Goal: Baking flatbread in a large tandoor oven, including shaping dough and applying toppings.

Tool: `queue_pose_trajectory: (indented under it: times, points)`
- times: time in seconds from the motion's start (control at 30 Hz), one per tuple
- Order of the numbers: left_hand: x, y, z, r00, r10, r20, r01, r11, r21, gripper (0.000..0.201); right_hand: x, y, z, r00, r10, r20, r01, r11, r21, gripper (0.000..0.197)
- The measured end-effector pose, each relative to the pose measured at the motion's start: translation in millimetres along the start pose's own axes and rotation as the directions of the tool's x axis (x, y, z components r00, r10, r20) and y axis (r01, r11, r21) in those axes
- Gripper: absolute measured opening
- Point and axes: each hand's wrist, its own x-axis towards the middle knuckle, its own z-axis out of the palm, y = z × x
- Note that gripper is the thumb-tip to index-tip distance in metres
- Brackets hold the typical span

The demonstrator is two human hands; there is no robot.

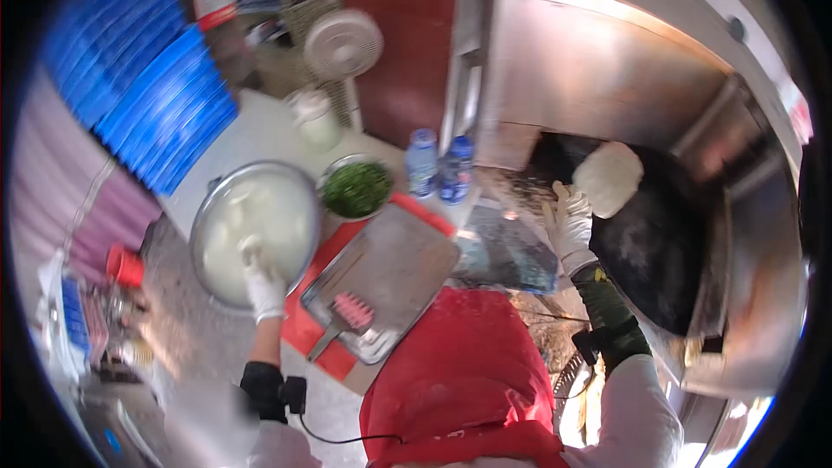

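Note:
My left hand (pixel 263 284), in a white glove, reaches into a wide metal basin (pixel 198 238) of pale, wet dough (pixel 247 204). Its fingertips meet the dough and blur into it, so their grip does not show. My right hand (pixel 571 225), also gloved, is at the left side of a black round griddle (pixel 659 251), fingers stretched and apart. Beside those fingers a pale round flatbread (pixel 609 179) lies toward the griddle's far part; whether they touch it I cannot tell.
Between the hands lies a metal tray (pixel 394 256) with a pink-handled scraper (pixel 354 310). Behind it stand a bowl of chopped greens (pixel 356 190) and two blue bottles (pixel 422 163). Blue stacked trays (pixel 169 113) rise at far left. Metal walls (pixel 598 61) surround the griddle.

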Motion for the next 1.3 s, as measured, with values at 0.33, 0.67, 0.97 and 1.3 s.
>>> queue_pose_trajectory:
  times: [0.33, 0.67, 0.97, 1.3]
  points:
    - [-12.8, 2.2, -15.3, 0.993, 0.050, -0.108, -0.045, 0.998, 0.053, 0.060, 67.6, -270.7, 157.5, 0.819, -0.428, 0.384, 0.170, 0.818, 0.549, 0.016]
    - [-16.3, 21.8, -37.5, 0.997, -0.065, -0.048, 0.067, 0.998, 0.022, 0.055, 65.7, -290.6, 207.8, 0.783, -0.377, 0.494, 0.054, 0.833, 0.550, 0.016]
    - [0.8, 17.6, -4.4, 0.998, 0.025, 0.061, -0.027, 0.999, 0.028, 0.052, 70.1, -216.9, 110.3, 0.952, -0.248, 0.179, -0.027, 0.515, 0.857, 0.015]
    - [-6.0, -12.6, -5.1, 0.995, 0.103, -0.006, -0.100, 0.978, 0.186, 0.043, 16.3, 105.7, -8.8, 0.878, 0.476, -0.058, -0.389, 0.779, 0.492, 0.015]
